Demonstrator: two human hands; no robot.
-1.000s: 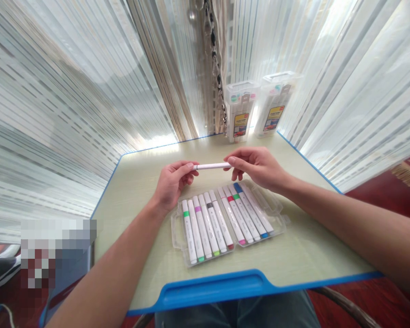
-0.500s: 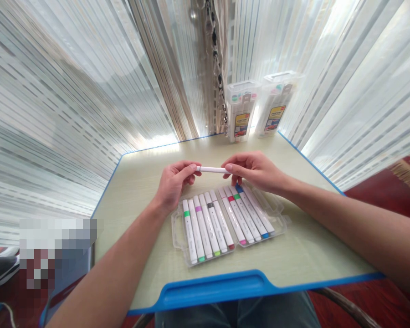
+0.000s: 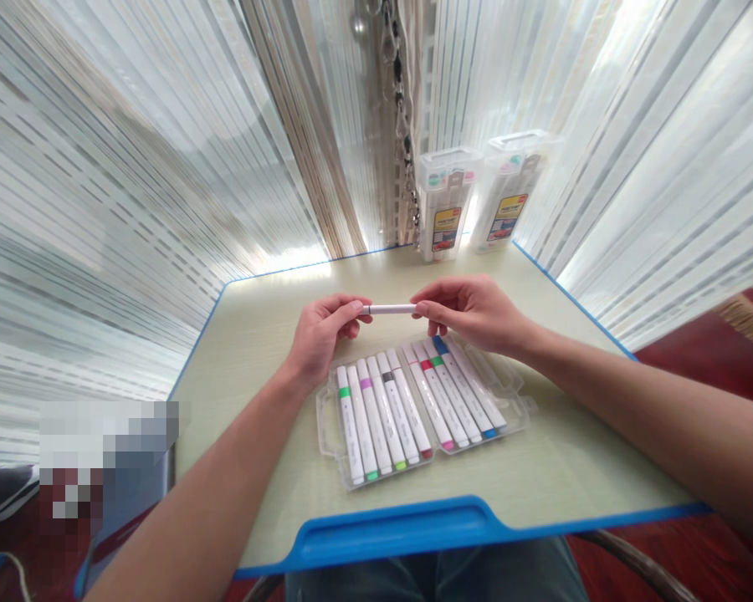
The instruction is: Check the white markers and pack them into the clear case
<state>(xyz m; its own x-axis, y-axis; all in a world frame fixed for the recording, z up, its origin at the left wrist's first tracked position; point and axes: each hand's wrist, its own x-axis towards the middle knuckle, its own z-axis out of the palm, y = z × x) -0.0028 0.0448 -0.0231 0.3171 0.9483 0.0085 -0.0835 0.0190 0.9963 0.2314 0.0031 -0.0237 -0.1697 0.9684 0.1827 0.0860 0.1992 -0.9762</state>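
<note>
A white marker (image 3: pixel 392 309) is held level between my two hands, above the far side of an open clear plastic case (image 3: pixel 327 418). My left hand (image 3: pixel 323 334) pinches its left end, where a thin dark band shows beside the fingertips. The right end sits between the thumb and fingers of my right hand (image 3: pixel 470 309). Below, the case lies flat with several white markers (image 3: pixel 382 418) side by side in both halves. Some carry coloured bands or end caps in green, purple, black, red and blue.
Two clear marker cases (image 3: pixel 447 209) with yellow labels stand upright at the table's back edge. The pale table (image 3: pixel 251 334) has a blue rim and a raised blue lip (image 3: pixel 389 527) in front. String curtains (image 3: pixel 131 150) hang close around the back and sides.
Both hands keep their hold on the marker, which is nearly still. The view has shifted very slightly.
</note>
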